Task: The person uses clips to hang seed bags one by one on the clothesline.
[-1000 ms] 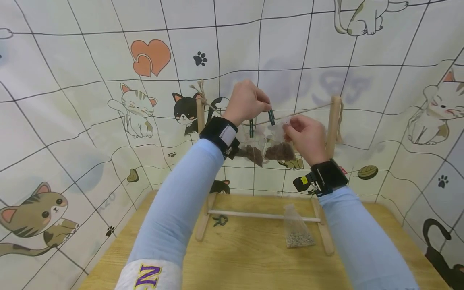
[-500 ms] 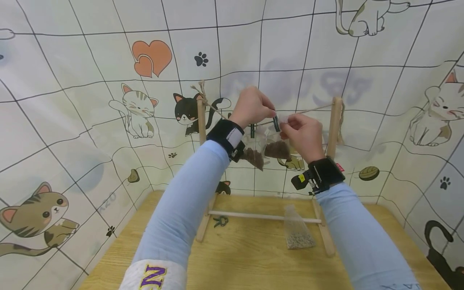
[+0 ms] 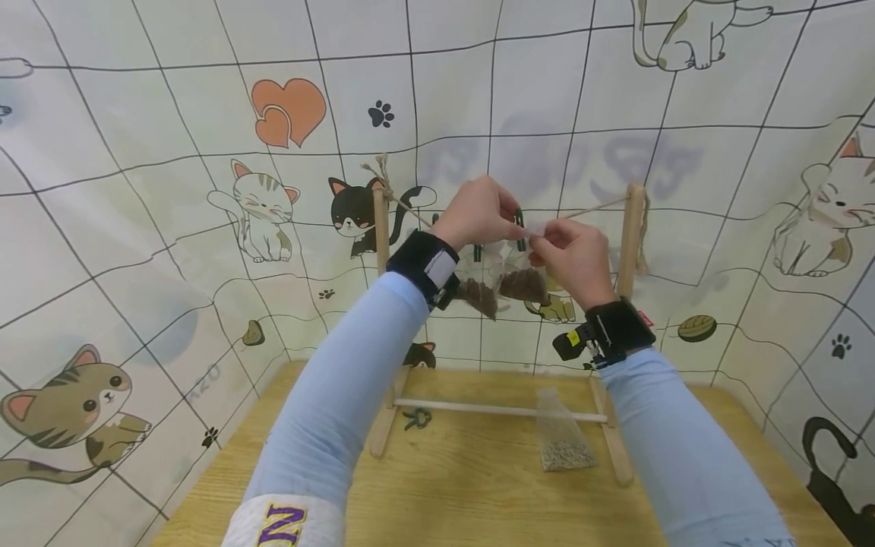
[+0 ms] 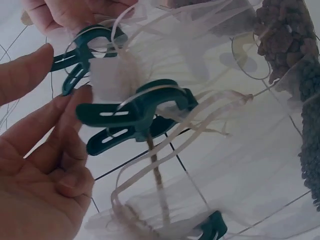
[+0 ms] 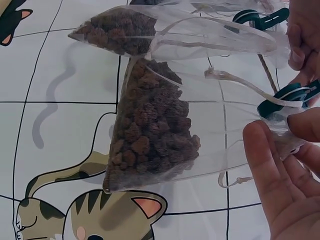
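My left hand (image 3: 473, 214) pinches the handles of a green plastic clip (image 4: 89, 54) at the rope, thumb on one handle and a finger at the other. In the right wrist view this clip sits at the mouth of a sheer drawstring bag (image 5: 155, 122) filled with brown stones. My right hand (image 3: 577, 254) pinches that bag's gathered top just beside the clip. To its left another bag of brown stones (image 5: 122, 31) hangs under a second green clip (image 4: 142, 109). A third clip (image 4: 214, 226) shows low in the left wrist view.
The rope (image 3: 601, 205) runs between the posts of a wooden frame (image 3: 630, 235). On the wooden table (image 3: 492, 494) lie a sheer bag of pale grains (image 3: 566, 448) by the right foot and green clips (image 3: 417, 418) by the left foot. A white crossbar (image 3: 478, 409) spans the base.
My left hand has moved right and down, bringing its clip to the bag's mouth at the rope. My right hand has shifted slightly left with the bag's top.
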A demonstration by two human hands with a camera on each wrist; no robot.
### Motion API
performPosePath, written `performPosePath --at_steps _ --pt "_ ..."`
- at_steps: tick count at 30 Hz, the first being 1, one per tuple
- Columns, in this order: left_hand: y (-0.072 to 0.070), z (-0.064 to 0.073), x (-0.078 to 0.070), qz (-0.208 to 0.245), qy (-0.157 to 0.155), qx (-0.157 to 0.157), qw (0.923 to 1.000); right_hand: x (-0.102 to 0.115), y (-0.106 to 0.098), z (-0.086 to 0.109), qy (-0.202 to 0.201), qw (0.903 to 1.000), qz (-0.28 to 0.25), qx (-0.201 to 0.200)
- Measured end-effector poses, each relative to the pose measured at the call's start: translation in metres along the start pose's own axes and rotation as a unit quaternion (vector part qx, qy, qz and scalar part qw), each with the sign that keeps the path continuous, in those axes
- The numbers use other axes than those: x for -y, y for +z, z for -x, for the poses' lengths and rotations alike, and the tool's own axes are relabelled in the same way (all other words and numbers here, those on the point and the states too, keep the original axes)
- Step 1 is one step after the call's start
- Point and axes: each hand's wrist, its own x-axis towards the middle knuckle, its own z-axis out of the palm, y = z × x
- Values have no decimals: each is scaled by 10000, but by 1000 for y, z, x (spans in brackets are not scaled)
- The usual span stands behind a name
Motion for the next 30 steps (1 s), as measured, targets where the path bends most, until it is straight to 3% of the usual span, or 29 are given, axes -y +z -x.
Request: performPosePath --at_steps 6,11,16,21,25,30 --pt "-1 8 2 -464 74 241 9986 -2 -3 5 172 9991 159 363" --pt "-6 20 7 -613 327 84 9975 -6 -10 6 181 9960 405 780" --pt "-15 43 15 -765 647 -496 9937 -4 -25 8 237 9887 712 1300" --pt "-18 76 29 -807 1123 -1331 9814 11 -51 18 80 9794 1085 1701" --pt "-6 105 50 -574 1588 -2000 9651 17 -66 39 -462 9771 1472 1468" --pt "26 136 77 -690 1890 -2803 9386 -1 -65 76 -924 9807 1516 817"
